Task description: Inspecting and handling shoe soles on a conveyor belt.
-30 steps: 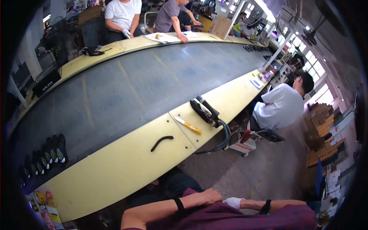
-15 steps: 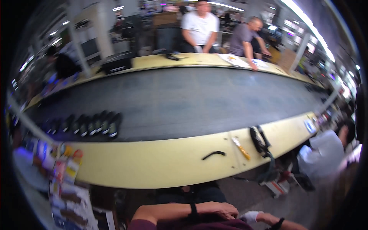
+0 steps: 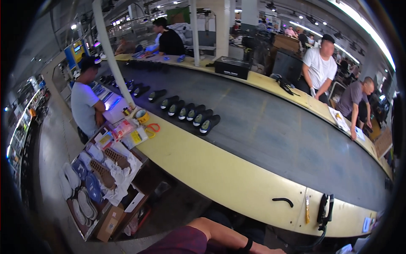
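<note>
My left forearm (image 3: 220, 232) lies across the bottom edge, with a dark red sleeve and a black wristband (image 3: 247, 244). Only a sliver of my left hand (image 3: 265, 250) shows at the frame's lower rim, and its fingers are cut off. My right hand is out of view. Nearest to the arm, on the yellow table edge (image 3: 220, 169), lie a black curved strip (image 3: 282, 200), a yellow-handled tool (image 3: 307, 208) and a black corded tool (image 3: 325, 207). I touch none of them.
A dark conveyor belt (image 3: 275, 127) carries a row of dark shoes (image 3: 190, 114) and a black box (image 3: 231, 67). A tape roll (image 3: 142, 115), orange scissors (image 3: 153, 127) and packets lie at the left. A low rack of insoles (image 3: 91, 182) stands below. Several people work around the belt.
The view has swung left. The shoes and the insole rack have come into sight, the tools have shifted to the lower right, and my hands have slid off the bottom edge.
</note>
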